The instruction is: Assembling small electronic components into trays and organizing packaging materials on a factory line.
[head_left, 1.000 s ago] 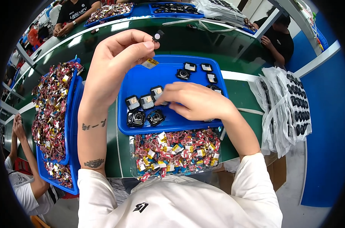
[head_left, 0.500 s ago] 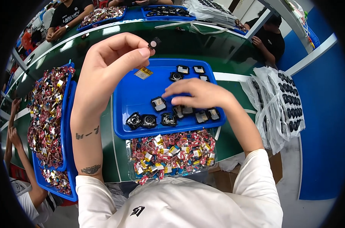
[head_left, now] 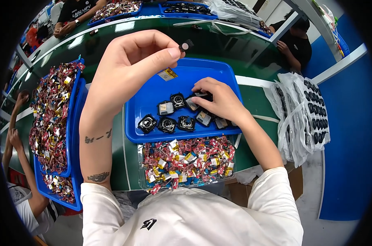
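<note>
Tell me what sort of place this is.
Probably an electronics assembly line: a long green workbench, a heap of small red, white and yellow parts, and black watch-like cases in a blue tray.

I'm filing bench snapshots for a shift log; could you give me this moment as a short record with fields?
Left hand: raised, pinching a small dark part with a pale disc
Right hand: over the blue tray, at the dark watch-like cases
Near edge: pile of small red, white and yellow parts
Left side: heap of similar parts
Right side: plastic-wrapped stack of dark pieces
</note>
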Demonstrator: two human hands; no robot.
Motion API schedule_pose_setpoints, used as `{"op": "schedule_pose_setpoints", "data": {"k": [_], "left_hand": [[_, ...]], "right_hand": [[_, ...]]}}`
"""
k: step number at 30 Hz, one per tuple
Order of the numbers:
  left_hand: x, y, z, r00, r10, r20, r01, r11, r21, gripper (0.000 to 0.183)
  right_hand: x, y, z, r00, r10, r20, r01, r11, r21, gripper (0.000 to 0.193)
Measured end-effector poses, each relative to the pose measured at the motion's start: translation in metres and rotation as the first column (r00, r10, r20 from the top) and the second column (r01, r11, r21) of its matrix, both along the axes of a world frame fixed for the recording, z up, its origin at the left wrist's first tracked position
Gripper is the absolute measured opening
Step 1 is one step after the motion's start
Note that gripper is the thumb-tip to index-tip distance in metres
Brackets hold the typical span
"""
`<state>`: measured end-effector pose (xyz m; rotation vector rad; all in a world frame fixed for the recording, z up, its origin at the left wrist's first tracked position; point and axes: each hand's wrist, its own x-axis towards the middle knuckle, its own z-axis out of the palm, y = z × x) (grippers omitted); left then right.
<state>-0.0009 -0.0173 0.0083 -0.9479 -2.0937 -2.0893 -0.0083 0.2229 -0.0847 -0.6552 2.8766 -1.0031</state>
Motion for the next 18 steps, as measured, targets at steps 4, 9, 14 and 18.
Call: {"op": "schedule_pose_setpoints", "data": {"k": [4, 9, 14, 18], "left_hand": [[0.000, 0.002, 0.001, 1.000, -0.011, 0.000, 0.011, 1.000, 0.001, 0.015], [-0.001, 0.005, 0.000, 1.000, 0.022, -0.017, -0.023, 1.000, -0.005, 0.015], [0.002, 0.009, -0.004, 0.996, 0.057, 0.062, -0.049, 0.990, -0.132, 0.011], [0.003, 0.017, -0.006, 0.990, 0.137, -0.027, -0.137, 0.908, -0.397, 0.011]], "right_hand": [[0.000, -0.004, -0.007, 0.948, 0.014, -0.317, 0.095, 0.941, 0.324, 0.023], [-0.004, -0.006, -0.005, 0.980, 0.129, -0.155, -0.130, 0.992, 0.003, 0.019], [-0.002, -0.020, 0.036, 0.962, 0.153, 0.225, 0.031, 0.761, -0.648, 0.012], [0.006, -0.027, 0.053, 0.988, 0.095, 0.119, 0.019, 0.698, -0.716, 0.018]]}}
